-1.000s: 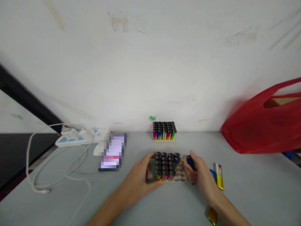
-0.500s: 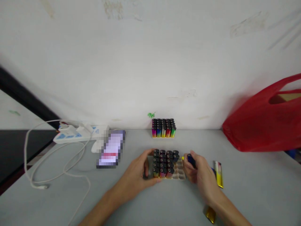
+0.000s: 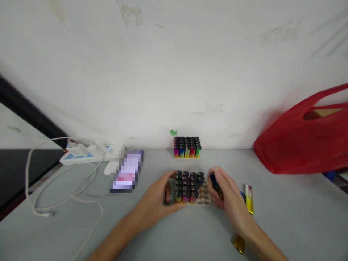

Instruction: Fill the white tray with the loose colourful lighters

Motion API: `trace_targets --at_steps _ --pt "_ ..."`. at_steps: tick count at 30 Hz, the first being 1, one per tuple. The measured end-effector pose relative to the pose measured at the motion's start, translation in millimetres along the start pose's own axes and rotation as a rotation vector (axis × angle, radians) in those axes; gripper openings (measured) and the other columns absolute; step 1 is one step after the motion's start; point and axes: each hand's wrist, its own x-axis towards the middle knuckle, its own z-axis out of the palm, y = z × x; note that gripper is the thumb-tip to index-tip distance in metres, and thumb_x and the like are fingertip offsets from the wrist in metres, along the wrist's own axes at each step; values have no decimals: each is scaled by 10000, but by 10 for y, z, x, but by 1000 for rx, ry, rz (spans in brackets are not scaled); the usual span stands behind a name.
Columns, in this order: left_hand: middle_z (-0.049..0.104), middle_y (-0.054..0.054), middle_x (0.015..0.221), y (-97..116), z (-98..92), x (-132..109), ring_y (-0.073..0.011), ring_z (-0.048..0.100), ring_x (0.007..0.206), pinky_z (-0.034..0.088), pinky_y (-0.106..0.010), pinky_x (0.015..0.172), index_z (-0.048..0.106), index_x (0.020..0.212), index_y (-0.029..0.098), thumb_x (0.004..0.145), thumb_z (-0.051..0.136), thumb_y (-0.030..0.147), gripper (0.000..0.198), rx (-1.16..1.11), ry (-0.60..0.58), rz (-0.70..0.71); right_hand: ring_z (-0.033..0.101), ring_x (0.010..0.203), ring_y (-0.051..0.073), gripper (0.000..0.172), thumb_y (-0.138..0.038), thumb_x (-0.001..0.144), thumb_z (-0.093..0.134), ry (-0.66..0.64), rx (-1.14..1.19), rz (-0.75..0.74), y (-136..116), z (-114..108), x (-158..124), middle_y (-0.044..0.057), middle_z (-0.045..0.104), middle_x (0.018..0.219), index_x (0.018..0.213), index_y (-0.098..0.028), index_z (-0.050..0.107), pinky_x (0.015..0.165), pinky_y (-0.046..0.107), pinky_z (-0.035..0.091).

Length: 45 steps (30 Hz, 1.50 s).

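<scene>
My left hand (image 3: pixel 155 203) grips the left side of a pale tray (image 3: pixel 204 198), its thumb along the near edge. Upright lighters (image 3: pixel 186 189) with black tops fill the tray's left columns; the fourth column has only a couple at its far end, and the remaining cells on the right show bare. Just right of the tray, my right hand (image 3: pixel 227 194) is closed around a dark blue lighter (image 3: pixel 215 182), held tilted. Its fingers hide how many lighters are in the grip. A yellow and silver lighter (image 3: pixel 248 199) lies on the table beyond that hand.
A second block of colourful lighters (image 3: pixel 187 148) stands against the wall. A gold lighter (image 3: pixel 239 243) lies near my right forearm. On the left are a phone (image 3: pixel 127 170), a power strip (image 3: pixel 111 150) and a loose white cable (image 3: pixel 95 202). A red bag (image 3: pixel 296 152) sits at right.
My right hand has turned and lifted slightly, with the blue lighter now tilted more in view. The left hand still grips the tray. The whole view has shifted slightly.
</scene>
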Motion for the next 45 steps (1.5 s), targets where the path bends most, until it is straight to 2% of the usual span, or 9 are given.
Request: trace_targets --at_steps 4,7,10,15,18,23,31,40,45 --pt "715 -6 981 4 5 4 -232 657 816 508 -323 737 525 1552 230 858 913 407 814 -1 11 4 426 551 129 346 -591 1103 620 52 -181 -181 -91 63 -86 -46 551 719 1022 -255 639 535 275 366" --pt "723 -11 974 8 7 10 -241 666 829 515 -328 747 529 1551 221 846 910 394 819 -9 14 -2 604 799 191 262 -514 1072 705 47 -281 -295 -115 31 -101 25 647 899 1026 -258 726 726 316 491" --pt "754 -47 1075 5 6 14 -258 688 887 531 -337 769 528 1550 222 853 904 402 813 -31 7 9 625 1019 239 166 -445 1025 787 28 -375 -412 -132 -27 -86 60 649 1054 1009 -282 813 894 356 503" --pt "736 -28 988 1 12 4 -251 693 845 536 -335 753 533 1537 218 865 905 423 795 -5 20 23 655 818 238 108 -392 1024 807 -81 -629 -455 -169 -96 -81 43 719 892 1014 -290 839 769 375 507" --pt "700 1 904 -5 24 -4 -228 666 781 514 -315 707 524 1538 219 883 897 433 784 8 32 34 706 823 245 103 -373 1022 811 -80 -790 -551 -170 -117 -90 36 773 895 1057 -278 828 789 383 536" --pt "701 0 930 -6 35 -10 -225 653 779 499 -317 708 520 1540 233 864 916 400 801 -14 29 19 746 863 220 118 -323 1047 782 -88 -911 -661 -159 -162 -83 16 809 966 1146 -260 793 804 352 567" --pt "684 3 917 20 21 -8 -235 655 797 494 -323 715 514 1552 235 866 909 423 814 -13 20 -5 729 778 201 78 -279 1052 766 -111 -1018 -770 -221 -218 -61 13 798 890 1106 -223 764 747 346 537" --pt "727 -22 978 -22 35 -5 -245 682 819 531 -339 749 517 1549 238 874 901 444 804 -8 26 22 741 850 226 130 -358 1059 743 -182 -1032 -663 -235 -235 -59 36 820 963 1095 -240 783 860 404 530" --pt "707 3 927 -28 38 -8 -234 675 789 514 -330 720 499 1559 248 880 902 407 806 21 20 5 644 749 234 168 -342 1053 638 171 -1100 -489 -244 -318 -20 27 714 811 1007 -233 757 727 375 470"
